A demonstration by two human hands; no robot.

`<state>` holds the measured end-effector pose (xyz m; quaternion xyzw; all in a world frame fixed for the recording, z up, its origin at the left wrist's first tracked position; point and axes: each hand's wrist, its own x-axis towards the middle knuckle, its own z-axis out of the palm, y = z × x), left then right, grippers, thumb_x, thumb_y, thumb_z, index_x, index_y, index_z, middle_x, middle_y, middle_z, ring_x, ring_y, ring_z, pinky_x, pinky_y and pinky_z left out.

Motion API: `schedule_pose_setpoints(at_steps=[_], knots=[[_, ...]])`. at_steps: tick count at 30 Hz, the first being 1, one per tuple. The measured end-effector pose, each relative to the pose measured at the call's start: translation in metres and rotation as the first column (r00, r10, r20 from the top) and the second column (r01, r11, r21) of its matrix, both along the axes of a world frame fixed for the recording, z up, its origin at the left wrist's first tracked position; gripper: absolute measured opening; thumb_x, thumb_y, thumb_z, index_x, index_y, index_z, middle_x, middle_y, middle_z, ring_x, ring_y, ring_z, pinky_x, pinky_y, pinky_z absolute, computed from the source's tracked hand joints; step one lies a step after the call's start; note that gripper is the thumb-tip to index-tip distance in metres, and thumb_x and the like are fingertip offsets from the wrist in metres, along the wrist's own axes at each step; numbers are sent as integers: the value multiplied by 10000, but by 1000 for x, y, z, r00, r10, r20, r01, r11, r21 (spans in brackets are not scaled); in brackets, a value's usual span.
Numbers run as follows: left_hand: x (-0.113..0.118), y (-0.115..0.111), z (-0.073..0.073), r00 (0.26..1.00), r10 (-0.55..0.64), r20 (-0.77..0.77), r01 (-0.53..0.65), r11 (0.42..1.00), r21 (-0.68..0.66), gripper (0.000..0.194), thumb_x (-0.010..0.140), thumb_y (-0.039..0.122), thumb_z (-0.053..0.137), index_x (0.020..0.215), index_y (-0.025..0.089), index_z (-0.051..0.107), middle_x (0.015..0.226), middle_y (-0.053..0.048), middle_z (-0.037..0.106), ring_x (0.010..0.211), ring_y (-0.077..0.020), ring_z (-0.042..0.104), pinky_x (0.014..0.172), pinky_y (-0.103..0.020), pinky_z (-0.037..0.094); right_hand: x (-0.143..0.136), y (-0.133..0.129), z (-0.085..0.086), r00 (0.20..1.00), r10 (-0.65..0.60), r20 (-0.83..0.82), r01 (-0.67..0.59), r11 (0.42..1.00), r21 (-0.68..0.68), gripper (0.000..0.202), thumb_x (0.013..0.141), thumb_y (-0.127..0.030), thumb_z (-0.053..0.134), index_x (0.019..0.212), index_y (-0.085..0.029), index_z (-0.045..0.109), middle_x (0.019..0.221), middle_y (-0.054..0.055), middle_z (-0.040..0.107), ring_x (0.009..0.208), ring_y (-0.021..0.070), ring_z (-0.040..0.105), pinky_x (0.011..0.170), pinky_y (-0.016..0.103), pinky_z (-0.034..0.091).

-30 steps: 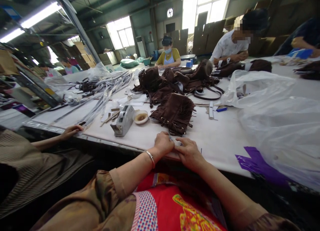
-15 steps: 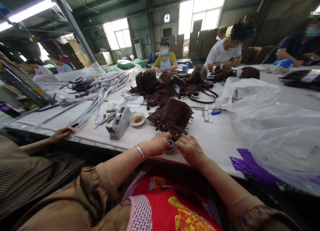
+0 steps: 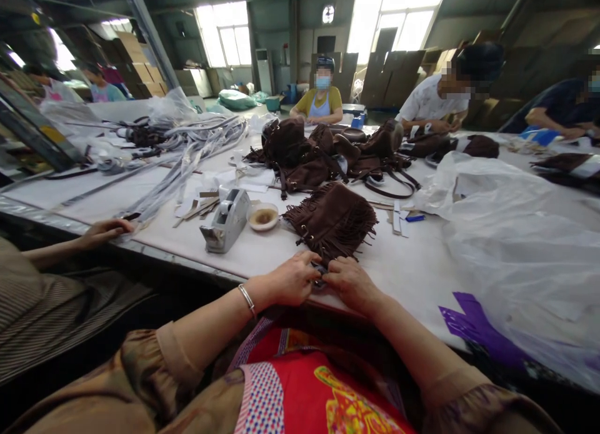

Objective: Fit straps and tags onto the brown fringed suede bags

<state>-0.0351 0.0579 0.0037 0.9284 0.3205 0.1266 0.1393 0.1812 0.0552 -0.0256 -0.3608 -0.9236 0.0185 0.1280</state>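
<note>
A dark brown fringed bag (image 3: 334, 218) lies on the white-topped table (image 3: 262, 252) in front of me. At its near end, by the table's front edge, my left hand (image 3: 296, 277) and my right hand (image 3: 349, 282) meet with bent fingers. Both are closed on a small grey, shiny piece (image 3: 319, 271), mostly covered by the fingers; it may be wrapped strap or plastic. A grey tape dispenser (image 3: 227, 221) and a small round dish (image 3: 262, 216) with brownish contents stand left of the bag.
Brown bags (image 3: 300, 152) are heaped behind. Wrapped straps (image 3: 187, 152) lie left, clear plastic sheets (image 3: 525, 234) and a purple piece (image 3: 478, 321) right. A blue pen (image 3: 415, 219) lies near paper strips. A neighbour's hand (image 3: 105, 231) rests at the left edge; several people work across the table.
The whole view has shifted slightly. My hands stay together at the bag's near end, with the fingers a little repositioned around the grey piece.
</note>
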Motion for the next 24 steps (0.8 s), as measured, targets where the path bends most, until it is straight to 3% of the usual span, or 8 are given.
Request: schedule_pose_setpoints(at_steps=[3,6,10,14,18,24], knots=[[7,-13,-21,979,176,106,-177,984,-7,272,778,296,712,1015,165,702,1246,-144,555,1153,-278,510,1015,-417,458,-3,1,0,999,9,-33,-10,1000,-23,138,924,-248,607,874,-230,735,812,34,591,805,180,451,716,329,282],[16,-22,-40,939,302,165,-310,950,25,217,838,319,671,991,168,695,1173,-137,588,1078,-268,530,950,-447,487,-4,-1,-1,997,6,-81,-9,999,-42,155,930,-285,606,877,-223,738,793,40,592,798,183,469,733,327,322],[17,-24,-51,925,282,256,-309,948,71,175,908,273,563,961,168,693,1174,-125,582,1076,-245,526,954,-418,480,3,-10,-7,956,-51,-290,28,996,-83,209,966,-309,544,1023,-209,719,914,72,645,870,197,546,807,338,430],[14,-20,-53,919,263,295,-293,954,63,137,873,245,587,911,164,690,1155,-121,582,1070,-247,525,953,-408,481,29,-18,-14,850,-225,-475,202,974,-100,217,962,-252,517,1065,-203,701,1016,95,670,973,217,597,886,364,496],[17,-19,-56,897,289,334,-320,947,40,89,811,187,615,873,160,674,1139,-121,579,1071,-255,524,958,-418,485,67,-16,-15,741,-398,-540,386,912,-142,191,939,-267,543,1008,-201,709,973,85,685,926,216,631,857,366,515],[19,-19,-53,863,326,387,-349,937,-13,100,805,149,600,879,195,648,1128,-109,576,1075,-260,532,958,-435,508,115,2,-23,523,-656,-543,629,728,-273,234,904,-322,544,969,-183,719,979,92,714,875,220,660,756,336,524]])
